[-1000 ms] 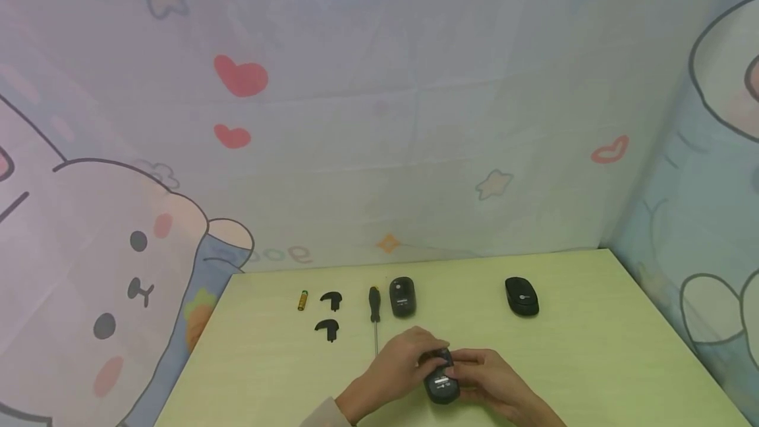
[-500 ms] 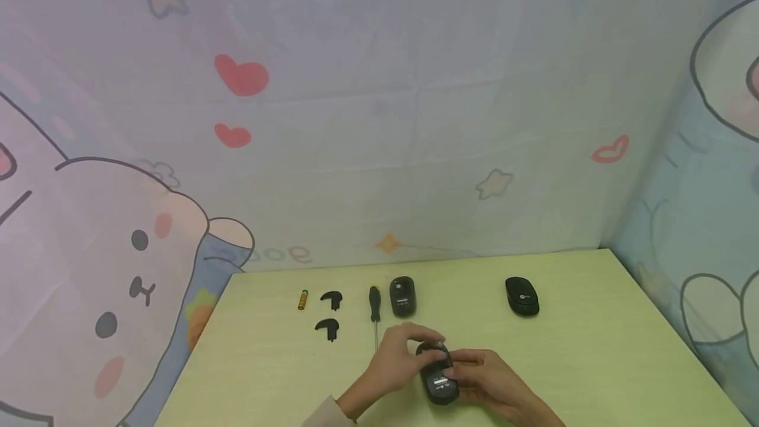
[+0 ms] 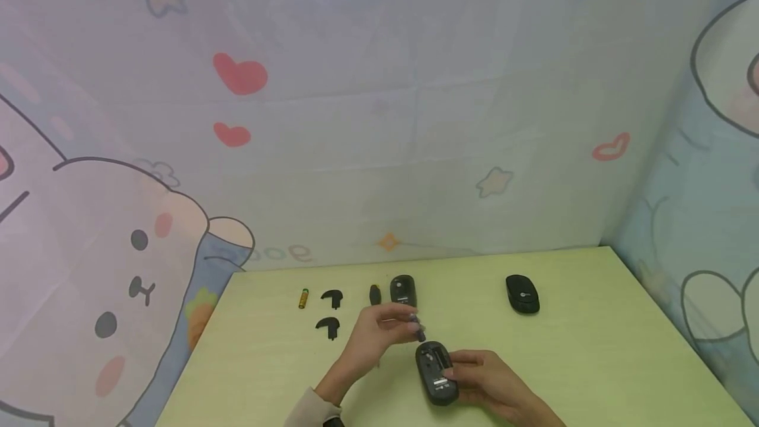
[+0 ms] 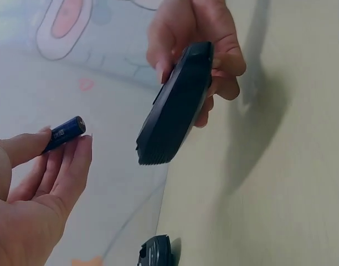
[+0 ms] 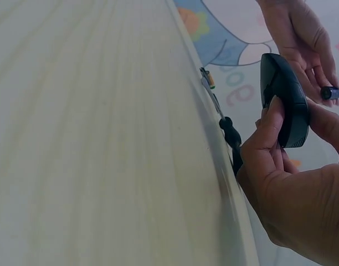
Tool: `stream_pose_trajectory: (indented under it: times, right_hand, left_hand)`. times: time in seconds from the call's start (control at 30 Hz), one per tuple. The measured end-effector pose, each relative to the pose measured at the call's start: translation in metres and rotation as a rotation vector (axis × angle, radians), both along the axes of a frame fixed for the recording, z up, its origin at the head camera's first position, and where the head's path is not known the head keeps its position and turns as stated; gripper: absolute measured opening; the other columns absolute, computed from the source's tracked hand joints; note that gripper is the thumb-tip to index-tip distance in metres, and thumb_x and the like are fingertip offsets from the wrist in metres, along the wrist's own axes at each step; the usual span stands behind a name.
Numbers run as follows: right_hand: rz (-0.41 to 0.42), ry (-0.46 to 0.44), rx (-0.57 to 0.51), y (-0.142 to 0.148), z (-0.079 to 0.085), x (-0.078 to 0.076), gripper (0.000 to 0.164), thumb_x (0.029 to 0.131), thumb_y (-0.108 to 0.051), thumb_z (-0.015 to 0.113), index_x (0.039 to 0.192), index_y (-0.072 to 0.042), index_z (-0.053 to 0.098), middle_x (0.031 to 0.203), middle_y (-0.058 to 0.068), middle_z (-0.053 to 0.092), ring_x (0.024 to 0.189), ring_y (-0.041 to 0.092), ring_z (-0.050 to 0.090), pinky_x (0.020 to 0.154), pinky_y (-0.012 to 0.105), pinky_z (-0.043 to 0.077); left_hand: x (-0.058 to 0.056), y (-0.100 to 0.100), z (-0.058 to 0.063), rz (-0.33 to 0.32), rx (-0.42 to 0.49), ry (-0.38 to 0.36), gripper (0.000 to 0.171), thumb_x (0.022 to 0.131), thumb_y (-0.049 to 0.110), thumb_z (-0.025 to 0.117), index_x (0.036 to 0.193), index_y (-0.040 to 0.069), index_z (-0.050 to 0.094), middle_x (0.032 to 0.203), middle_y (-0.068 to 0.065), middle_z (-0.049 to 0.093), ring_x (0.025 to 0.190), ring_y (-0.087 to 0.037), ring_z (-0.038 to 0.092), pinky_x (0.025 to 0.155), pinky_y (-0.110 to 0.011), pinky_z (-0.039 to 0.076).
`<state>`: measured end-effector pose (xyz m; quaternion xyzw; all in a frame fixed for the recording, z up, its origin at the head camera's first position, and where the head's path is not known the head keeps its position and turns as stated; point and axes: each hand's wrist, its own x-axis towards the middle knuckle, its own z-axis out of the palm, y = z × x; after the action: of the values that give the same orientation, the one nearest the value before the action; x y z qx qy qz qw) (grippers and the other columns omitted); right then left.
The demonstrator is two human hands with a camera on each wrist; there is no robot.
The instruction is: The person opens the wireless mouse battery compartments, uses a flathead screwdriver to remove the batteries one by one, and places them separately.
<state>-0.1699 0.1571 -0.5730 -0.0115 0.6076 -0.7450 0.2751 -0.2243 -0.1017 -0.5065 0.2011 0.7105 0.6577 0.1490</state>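
My left hand (image 3: 375, 335) pinches a dark blue battery (image 4: 67, 134) between thumb and fingers, raised above the table. Just beyond the battery's end, in the head view, is a black computer mouse (image 3: 433, 374), turned underside up with a long battery slot showing. The right hand (image 3: 489, 384) grips this mouse by its right side, thumb on the underside and fingers around the edge. Both wrist views show the mouse lifted and the battery apart from it. Whether anything lies in the slot is too small to tell.
Behind the left hand lie a second mouse (image 3: 403, 289), underside up, and a screwdriver (image 3: 375, 294), its shaft hidden. Two black hooked plastic pieces (image 3: 328, 327) and a green-gold battery (image 3: 304, 298) lie at left. Another black mouse (image 3: 522, 294) sits at the table's (image 3: 593, 335) back right.
My left hand has moved away from the held mouse, up and to the left, with the battery in its fingers. The battery slot is now uncovered to view. The right hand stays almost still.
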Motion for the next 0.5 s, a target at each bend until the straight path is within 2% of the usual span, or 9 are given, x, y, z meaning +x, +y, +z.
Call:
stream_pose_trajectory:
  times: [0.1, 0.2, 0.3, 0.5]
  right_hand:
    - [0.0, -0.003, -0.004, 0.0, 0.0, 0.001, 0.072, 0.098, -0.018, 0.075, 0.151, 0.017, 0.041, 0.134, 0.018, 0.07, 0.11, 0.021, 0.073, 0.094, 0.039, 0.065]
    - [-0.001, -0.004, -0.007, 0.0, -0.001, 0.0, 0.073, 0.098, -0.018, 0.075, 0.151, 0.017, 0.04, 0.134, 0.018, 0.07, 0.11, 0.02, 0.073, 0.094, 0.038, 0.066]
    - [-0.002, -0.006, -0.016, 0.0, -0.003, 0.0, 0.074, 0.098, -0.018, 0.075, 0.151, 0.018, 0.039, 0.134, 0.019, 0.069, 0.11, 0.02, 0.073, 0.094, 0.038, 0.066]
    - [-0.005, -0.017, -0.016, 0.0, -0.003, -0.002, 0.074, 0.097, -0.018, 0.076, 0.151, 0.017, 0.04, 0.134, 0.018, 0.069, 0.11, 0.02, 0.073, 0.094, 0.038, 0.065]
  left_hand:
    - [-0.003, -0.008, -0.002, 0.003, 0.07, -0.052, 0.041, 0.097, 0.013, 0.076, 0.132, -0.005, 0.066, 0.111, -0.006, 0.073, 0.1, -0.015, 0.079, 0.096, -0.04, 0.065]
    - [-0.005, -0.015, -0.003, 0.032, 0.089, -0.078, 0.043, 0.096, 0.013, 0.077, 0.132, -0.006, 0.066, 0.11, -0.002, 0.073, 0.099, -0.014, 0.078, 0.097, -0.04, 0.065]
    - [-0.007, -0.022, -0.003, 0.071, 0.092, -0.096, 0.046, 0.095, 0.011, 0.078, 0.133, -0.01, 0.064, 0.115, -0.004, 0.075, 0.1, -0.013, 0.077, 0.097, -0.039, 0.065]
    - [-0.013, -0.038, -0.002, 0.138, 0.07, -0.093, 0.043, 0.096, 0.011, 0.078, 0.134, -0.006, 0.067, 0.124, -0.007, 0.075, 0.102, -0.012, 0.077, 0.097, -0.036, 0.065]
